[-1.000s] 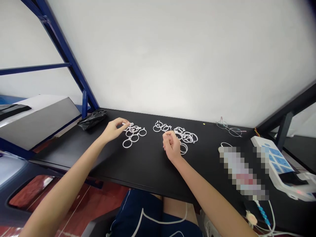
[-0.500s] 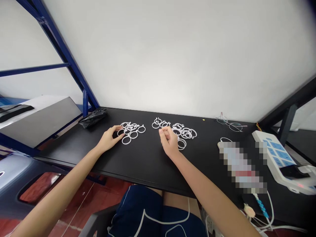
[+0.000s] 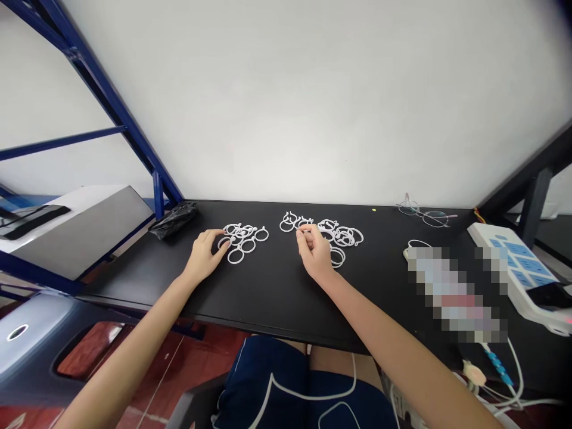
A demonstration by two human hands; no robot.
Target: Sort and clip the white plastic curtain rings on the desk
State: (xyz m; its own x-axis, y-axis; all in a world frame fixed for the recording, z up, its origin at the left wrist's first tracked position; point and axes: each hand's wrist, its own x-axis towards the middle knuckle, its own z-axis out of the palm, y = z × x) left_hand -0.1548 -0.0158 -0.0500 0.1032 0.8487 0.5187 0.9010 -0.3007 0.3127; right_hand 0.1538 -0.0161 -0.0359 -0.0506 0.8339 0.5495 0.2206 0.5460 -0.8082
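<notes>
White plastic curtain rings with small eyelets lie in two groups on the black tabletop (image 3: pixel 263 298). My left hand (image 3: pixel 204 256) rests at the left edge of the left group of rings (image 3: pixel 248 245). Its thumb and fingers are apart, with the fingertips touching or close to the nearest ring. By the right group of rings (image 3: pixel 345 236), my right hand (image 3: pixel 316 253) is closed, its fingers curled in and the thumb pressed to them. Whatever it pinches, if anything, is hidden. That hand covers part of the rings behind it.
A black plastic bag (image 3: pixel 174 220) lies at the back left by the blue frame (image 3: pixel 105 95). To the right are eyeglasses (image 3: pixel 434 219), a phone blurred by pixels (image 3: pixel 453 295), a white power strip (image 3: pixel 521 271) and white cables (image 3: pixel 518 363). A white wall (image 3: pixel 286 107) stands behind.
The view has shifted slightly, so everything sits a little to the right. Both hands stay at about the same places beside the rings, and the rings have not visibly moved.
</notes>
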